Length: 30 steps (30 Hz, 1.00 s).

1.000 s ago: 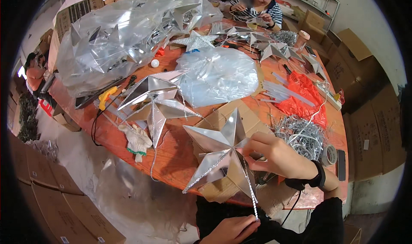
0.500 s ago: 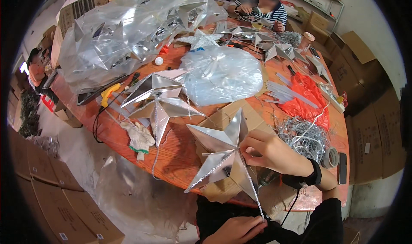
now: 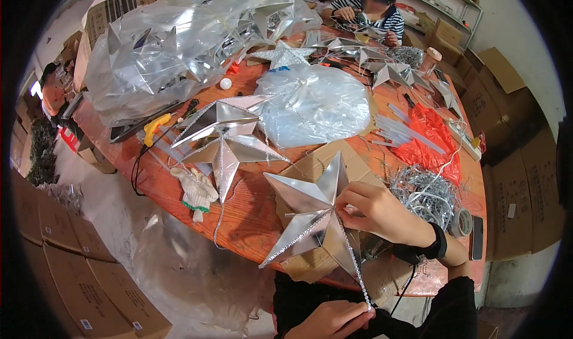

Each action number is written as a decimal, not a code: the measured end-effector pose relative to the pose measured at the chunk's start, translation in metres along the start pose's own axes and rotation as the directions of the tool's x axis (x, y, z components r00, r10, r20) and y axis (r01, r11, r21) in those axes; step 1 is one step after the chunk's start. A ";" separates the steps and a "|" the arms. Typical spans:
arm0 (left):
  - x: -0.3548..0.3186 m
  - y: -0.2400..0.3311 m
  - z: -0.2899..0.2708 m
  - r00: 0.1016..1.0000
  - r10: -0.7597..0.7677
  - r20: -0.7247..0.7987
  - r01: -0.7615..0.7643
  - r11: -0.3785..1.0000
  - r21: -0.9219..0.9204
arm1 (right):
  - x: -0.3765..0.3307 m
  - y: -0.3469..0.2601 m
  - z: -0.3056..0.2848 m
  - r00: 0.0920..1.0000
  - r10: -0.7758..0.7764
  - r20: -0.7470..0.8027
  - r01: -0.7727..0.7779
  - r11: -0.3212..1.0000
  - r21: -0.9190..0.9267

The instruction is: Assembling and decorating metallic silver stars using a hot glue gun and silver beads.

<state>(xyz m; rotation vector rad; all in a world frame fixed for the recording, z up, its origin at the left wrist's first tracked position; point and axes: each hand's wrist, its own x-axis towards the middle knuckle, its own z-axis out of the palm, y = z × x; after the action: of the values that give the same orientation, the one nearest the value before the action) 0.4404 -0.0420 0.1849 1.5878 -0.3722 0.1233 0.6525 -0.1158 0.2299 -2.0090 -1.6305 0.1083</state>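
Orange-red wood shows between the heaped materials on the table (image 3: 253,234), with cartons (image 3: 74,291) stacked on the floor at left and a co-worker (image 3: 382,19) in a striped top seated at the far side. Near the front edge, a silver star (image 3: 310,231) leans over a flattened piece of cardboard (image 3: 298,267), its lowest arm aimed toward the person. One of its ridges carries a beaded strand (image 3: 356,273), which runs down to the left hand (image 3: 335,320); thumb and fingers there pinch its lower end. The right hand (image 3: 379,212) has its thumb and fingers bent in at the star's centre; whether they grip the strand or only steady the star cannot be told.

Uneven tension looks like the chief risk: too hard a pull from below could drag the strand off the ridge or tip the star, while slack could let it sag sideways. Heavy pressure at the centre might crease the thin-looking panels. A second star (image 3: 227,166) lies close by, its loose trailing strand a possible snag if the nearer one swings left. The black cord (image 3: 406,288) below the right wrist could catch too.
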 end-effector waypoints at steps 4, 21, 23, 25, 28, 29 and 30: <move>0.002 0.001 0.000 1.000 0.022 -0.014 -0.022 1.000 -0.016 | 0.000 0.000 -0.001 1.000 0.008 0.009 -0.008 1.000 -0.003; 0.007 0.000 0.002 0.996 0.081 -0.046 -0.082 0.996 -0.022 | -0.018 -0.001 -0.006 0.999 0.033 0.007 -0.033 0.994 0.104; 0.008 -0.001 0.002 0.995 0.090 -0.053 -0.092 0.995 -0.031 | -0.021 -0.002 -0.006 1.000 0.018 0.014 -0.019 0.996 0.088; 0.009 0.000 0.002 0.995 0.088 -0.049 -0.090 0.995 -0.046 | -0.022 -0.002 -0.007 1.000 0.010 0.020 -0.011 0.997 0.079; 0.010 -0.001 0.002 0.995 0.087 -0.044 -0.089 0.995 -0.048 | -0.022 -0.001 -0.007 1.000 0.005 0.028 -0.007 0.997 0.081; 0.010 -0.001 0.002 0.996 0.081 -0.043 -0.084 0.995 -0.050 | -0.023 -0.001 -0.006 1.000 0.005 0.026 -0.007 0.996 0.086; 0.010 0.000 0.002 0.996 0.075 -0.044 -0.077 0.996 -0.050 | -0.023 0.000 -0.005 1.000 0.004 0.024 -0.006 0.996 0.091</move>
<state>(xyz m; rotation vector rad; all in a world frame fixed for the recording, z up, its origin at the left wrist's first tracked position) 0.4499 -0.0455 0.1879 1.5178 -0.4007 0.2036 0.6484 -0.1386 0.2278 -1.9497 -1.6061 0.2054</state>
